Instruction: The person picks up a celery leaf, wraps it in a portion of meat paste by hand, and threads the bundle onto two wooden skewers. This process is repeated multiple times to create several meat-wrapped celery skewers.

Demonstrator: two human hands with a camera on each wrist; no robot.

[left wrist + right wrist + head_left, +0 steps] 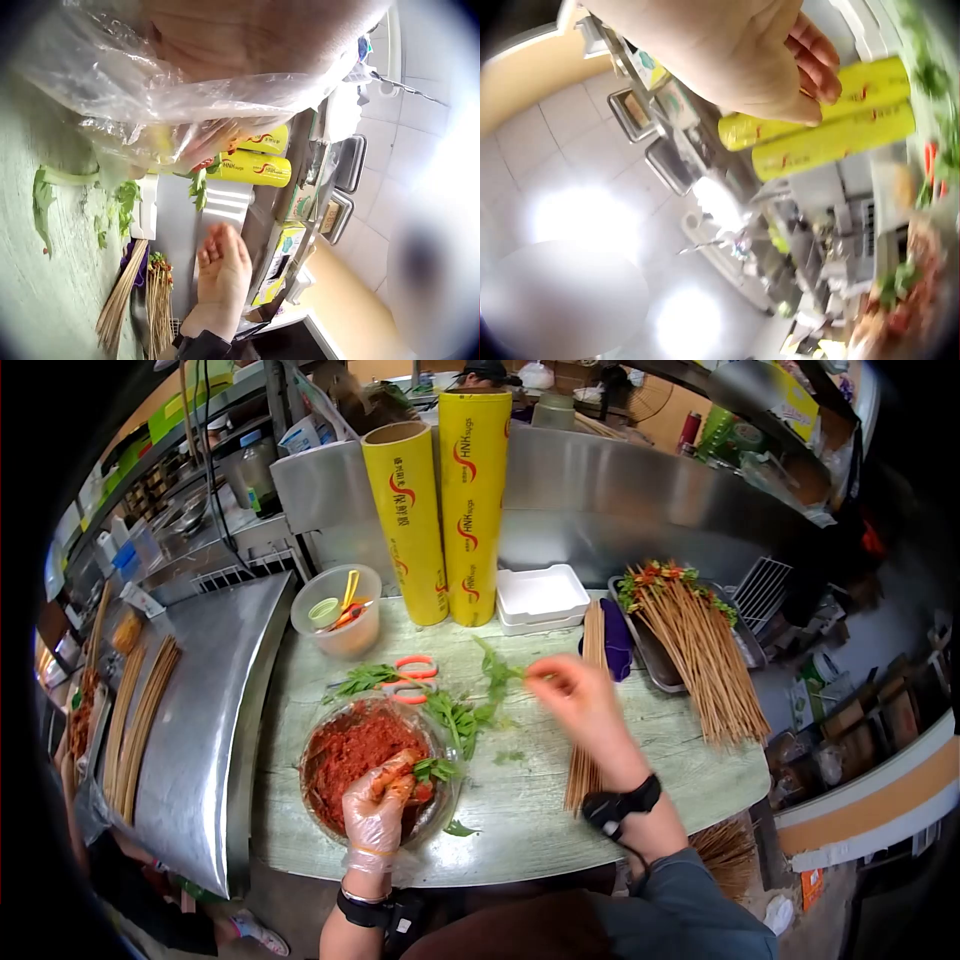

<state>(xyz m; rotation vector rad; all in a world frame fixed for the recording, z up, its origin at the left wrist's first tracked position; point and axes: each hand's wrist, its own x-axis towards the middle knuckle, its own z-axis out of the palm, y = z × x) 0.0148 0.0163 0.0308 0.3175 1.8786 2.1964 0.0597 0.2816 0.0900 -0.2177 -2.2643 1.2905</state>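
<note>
My left hand [375, 810], in a clear plastic glove smeared red, grips leafy greens [436, 769] with red paste on them, over a bowl of red minced mixture [350, 745]. Leaves [198, 187] poke out past the glove [187, 112] in the left wrist view. The bare right hand [588, 705] is raised at the right of the bowl, its fingers loosely bent. Beside its fingertips in the head view appears a green sprig [497, 672]; both wrist views show nothing between the fingers of this hand [225, 277] [757, 67]. More greens [460, 722] lie behind the bowl.
Orange-handled scissors [412, 678] lie behind the bowl. Two yellow film rolls [472, 510] [408, 525] stand at the back, between a plastic tub [338, 630] and white trays [542, 598]. Bare skewers [594, 650] and a tray of loaded skewers [695, 645] are at the right.
</note>
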